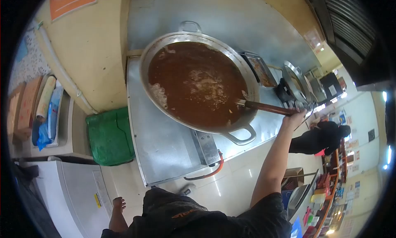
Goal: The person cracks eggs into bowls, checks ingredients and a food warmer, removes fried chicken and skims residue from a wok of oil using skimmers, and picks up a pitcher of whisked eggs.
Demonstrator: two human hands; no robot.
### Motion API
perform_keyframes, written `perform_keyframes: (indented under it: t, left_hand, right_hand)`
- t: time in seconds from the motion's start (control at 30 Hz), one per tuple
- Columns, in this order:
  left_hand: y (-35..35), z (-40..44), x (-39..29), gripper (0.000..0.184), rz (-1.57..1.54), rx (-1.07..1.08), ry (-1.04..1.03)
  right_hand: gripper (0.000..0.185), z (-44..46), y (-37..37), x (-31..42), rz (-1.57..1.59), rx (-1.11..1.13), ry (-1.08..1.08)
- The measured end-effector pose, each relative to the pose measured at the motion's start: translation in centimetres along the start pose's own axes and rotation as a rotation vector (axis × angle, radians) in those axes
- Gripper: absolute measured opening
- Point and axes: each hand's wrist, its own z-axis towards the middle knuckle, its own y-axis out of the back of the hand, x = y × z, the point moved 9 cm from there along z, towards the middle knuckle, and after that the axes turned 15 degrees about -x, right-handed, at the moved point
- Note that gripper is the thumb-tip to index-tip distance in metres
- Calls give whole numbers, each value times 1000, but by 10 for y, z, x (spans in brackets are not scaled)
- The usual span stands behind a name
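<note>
A very large metal wok [145, 87] with two loop handles sits on the steel counter, full of brown liquid [177, 73] that looks like oil, with froth and bubbles near its middle. My right hand [294, 118] is wrapped round the wooden handle of a long utensil [268, 107]. Its metal socket dips into the liquid, which hides the working end, so I cannot tell its exact kind. Down at my side, away from the counter, my left hand [119, 204] hangs with loosely curled fingers and nothing visible in it.
A gas burner with an orange hose [216, 166] juts out below the wok. Beyond the wok are a tray of food [264, 71] and another pan [293, 83]. On the left stand a green bin [110, 137] and a white appliance [78, 196]. A person in black [317, 138] is at the right.
</note>
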Motion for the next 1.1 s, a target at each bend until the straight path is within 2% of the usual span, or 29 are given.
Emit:
perform_keyframes:
  t: [0.17, 0.27, 0.33, 0.43, 0.5, 0.57, 0.67, 0.77, 0.83, 0.9, 0.97, 1.03, 1.1]
  left_hand:
    - [4, -14, -45, 35, -37, -57, -131]
    - [-8, -38, -35, 33, -8, -30, -156]
    - [-26, -50, -15, 30, 38, -61, -169]
    - [-65, -66, 37, 33, 60, 13, -202]
    - [-96, -96, 80, 32, 168, -13, -147]
    - [-126, -100, 133, 29, 211, 45, -133]
    - [-170, -89, 219, 25, 149, 197, 26]
    - [-182, -116, 248, 25, 145, 263, 65]
    - [-181, -130, 246, 25, 136, 270, 59]
    - [-178, -136, 235, 26, 125, 283, 38]
    - [-173, -132, 215, 26, 104, 301, -12]
    - [-170, -127, 198, 27, 34, 286, -72]
    - [-152, -142, 160, 31, -215, -62, -80]
  right_hand:
    - [43, -2, 9, -7, -30, -2, -25]
    - [46, -1, 28, -2, -27, 1, -124]
    - [44, 2, 50, 25, -100, 75, -48]
    - [36, 35, 114, 50, -282, 205, 110]
    - [30, 87, 171, 55, -369, 302, 185]
    - [25, 113, 219, 81, -487, 234, 304]
    - [21, 154, 263, 87, -618, 215, 287]
    - [23, 171, 288, 42, -706, 214, 106]
    - [26, 164, 286, -19, -876, 272, -44]
    - [30, 139, 265, -80, -1029, 375, -105]
    - [38, 130, 233, -146, -1106, 589, 39]
    - [50, 118, 202, -210, -1165, 714, 21]
    - [61, 107, 175, -270, -1220, 732, 49]
